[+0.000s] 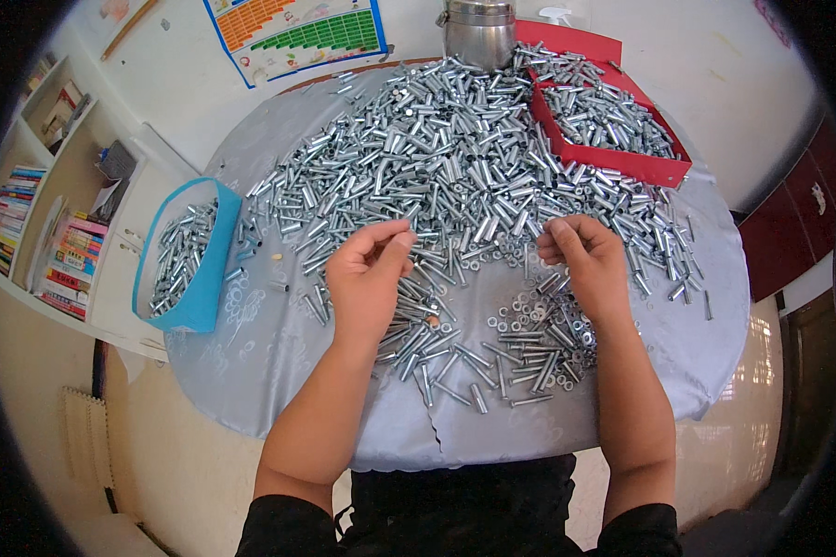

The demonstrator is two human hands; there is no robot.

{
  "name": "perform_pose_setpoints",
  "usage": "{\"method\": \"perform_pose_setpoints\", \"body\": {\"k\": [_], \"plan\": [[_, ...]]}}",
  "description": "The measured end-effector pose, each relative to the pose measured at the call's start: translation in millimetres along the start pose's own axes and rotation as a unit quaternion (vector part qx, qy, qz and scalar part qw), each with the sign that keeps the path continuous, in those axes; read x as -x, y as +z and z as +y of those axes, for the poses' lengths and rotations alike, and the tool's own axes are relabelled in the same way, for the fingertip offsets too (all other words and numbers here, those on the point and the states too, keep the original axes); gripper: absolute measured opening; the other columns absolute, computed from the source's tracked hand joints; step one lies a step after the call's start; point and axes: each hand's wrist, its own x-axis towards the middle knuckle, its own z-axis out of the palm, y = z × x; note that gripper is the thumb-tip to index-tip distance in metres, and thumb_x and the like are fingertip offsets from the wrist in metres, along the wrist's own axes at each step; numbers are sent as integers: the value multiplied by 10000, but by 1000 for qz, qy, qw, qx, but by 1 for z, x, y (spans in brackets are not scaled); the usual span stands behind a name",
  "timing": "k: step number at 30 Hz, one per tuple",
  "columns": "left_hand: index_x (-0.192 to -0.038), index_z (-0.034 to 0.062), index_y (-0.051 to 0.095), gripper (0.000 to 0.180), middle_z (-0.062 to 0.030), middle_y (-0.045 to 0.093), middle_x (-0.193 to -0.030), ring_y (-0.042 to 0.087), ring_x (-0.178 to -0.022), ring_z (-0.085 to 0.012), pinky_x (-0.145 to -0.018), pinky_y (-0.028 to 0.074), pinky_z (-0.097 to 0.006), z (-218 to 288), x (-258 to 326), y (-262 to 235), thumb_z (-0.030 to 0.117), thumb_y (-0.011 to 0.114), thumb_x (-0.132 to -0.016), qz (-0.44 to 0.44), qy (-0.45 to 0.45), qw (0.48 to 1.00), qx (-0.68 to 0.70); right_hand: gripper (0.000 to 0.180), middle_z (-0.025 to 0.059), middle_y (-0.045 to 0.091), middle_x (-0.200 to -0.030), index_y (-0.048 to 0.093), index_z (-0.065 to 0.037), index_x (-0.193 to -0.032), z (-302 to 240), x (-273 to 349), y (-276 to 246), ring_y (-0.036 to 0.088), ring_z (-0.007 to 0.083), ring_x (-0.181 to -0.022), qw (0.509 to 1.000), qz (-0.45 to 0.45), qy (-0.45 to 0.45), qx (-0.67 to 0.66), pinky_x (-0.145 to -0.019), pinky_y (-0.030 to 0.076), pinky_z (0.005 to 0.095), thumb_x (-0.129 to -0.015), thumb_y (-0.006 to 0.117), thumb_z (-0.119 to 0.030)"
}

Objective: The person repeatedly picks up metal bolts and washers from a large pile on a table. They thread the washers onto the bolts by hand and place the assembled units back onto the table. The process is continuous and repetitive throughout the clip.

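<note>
My left hand (pixel 370 277) is raised over the left part of the near hardware, thumb and forefinger pinched together. Whatever sits in that pinch, if anything, is too small to make out. Across from it, my right hand (pixel 589 265) is closed with curled fingers and the thumb pressed on the forefinger; its contents are hidden too. Below and between them lie long bolts (pixel 529 401) and small nuts and washers (pixel 528 306). A big heap of shiny metal sleeves and bolts (pixel 409 158) spreads just beyond both hands.
A red box (pixel 613 167) full of metal parts stands at the far right, beside a steel canister (pixel 479 37). At the left edge is a blue fabric bin (pixel 200 297) of similar parts. The round table has a silvery cloth (pixel 279 371). Bookshelves (pixel 56 204) stand left.
</note>
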Motion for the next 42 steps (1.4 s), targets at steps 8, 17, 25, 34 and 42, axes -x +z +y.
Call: {"method": "perform_pose_setpoints", "body": {"k": [8, 17, 25, 34, 42], "plan": [[-895, 84, 728, 148, -61, 656, -886, 567, -854, -256, -779, 460, -354, -4, -3, -13, 34, 662, -772, -152, 233, 842, -462, 209, 76, 684, -811, 658, 32, -943, 1, 0, -1, 619, 107, -690, 1000, 6, -7, 17, -643, 509, 251, -949, 588, -165], [-879, 92, 721, 113, -78, 600, -979, 526, -930, -299, -831, 436, -390, -4, -2, -14, 101, 672, -777, -185, 227, 801, -523, 215, 74, 680, -810, 660, 33, -943, -1, -2, -3, 616, 105, -677, 998, 56, -16, -9, -629, 502, 242, -946, 600, -173], [-841, 79, 705, 118, -107, 578, -1012, 516, -961, -312, -876, 406, -404, -1, -2, -14, 174, 687, -773, -185, 187, 795, -547, 109, 106, 678, -857, 697, -23, -899, 15, -6, -7, 637, 241, -795, 926, 84, -203, 307, -721, 497, 337, -857, 657, -115], [-787, 81, 703, 116, -102, 592, -976, 519, -953, -315, -874, 401, -401, -4, -6, -21, 178, 697, -724, -195, 174, 797, -544, 130, 114, 651, -981, 722, -76, -904, 21, -6, -6, 594, 323, -953, 849, 6, -269, 454, -862, 460, 418, -786, 674, -99], [-747, 72, 700, 109, -109, 604, -1008, 511, -992, -328, -915, 390, -404, 3, -3, -26, 176, 690, -715, -239, 169, 814, -502, 136, 121, 637, -958, 713, -78, -895, 25, -4, -6, 575, 331, -972, 856, 6, -244, 456, -872, 455, 431, -766, 670, -88]]}}
